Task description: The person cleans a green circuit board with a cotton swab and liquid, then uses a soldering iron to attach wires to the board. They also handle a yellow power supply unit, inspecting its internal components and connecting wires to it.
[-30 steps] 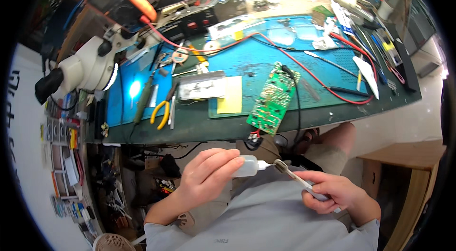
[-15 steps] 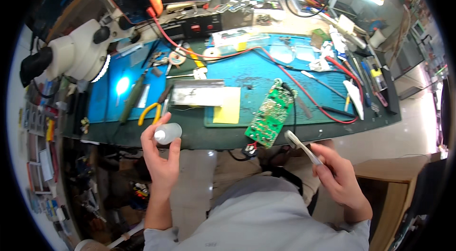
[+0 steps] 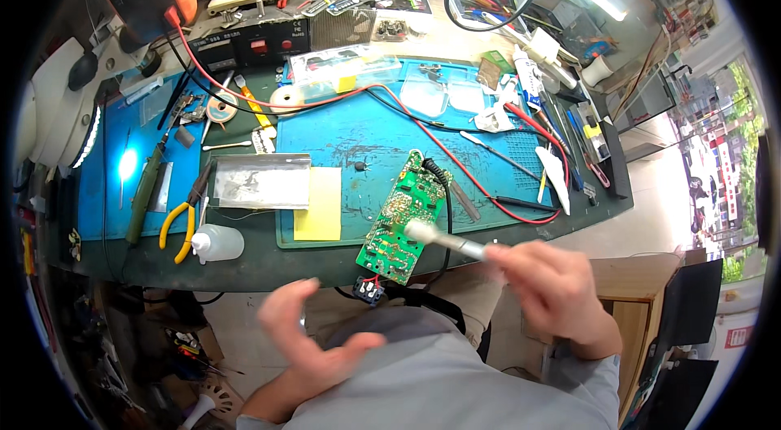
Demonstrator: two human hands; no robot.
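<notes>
We see a green oblong circuit board [image 3: 397,210], solder-dotted, near the middle of the bench's [image 3: 277,265] front edge; its long axis runs toward the far edge, leaning right. Our right hand [image 3: 549,288] grips a pale, blurred brush [image 3: 460,244], head pointing left over the board. Our left hand [image 3: 305,342] is spread wide.

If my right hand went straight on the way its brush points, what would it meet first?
Probably the green circuit board: the brush in your right hand overlaps it in this view, though whether the brush head touches it or hovers above is unclear.
</notes>
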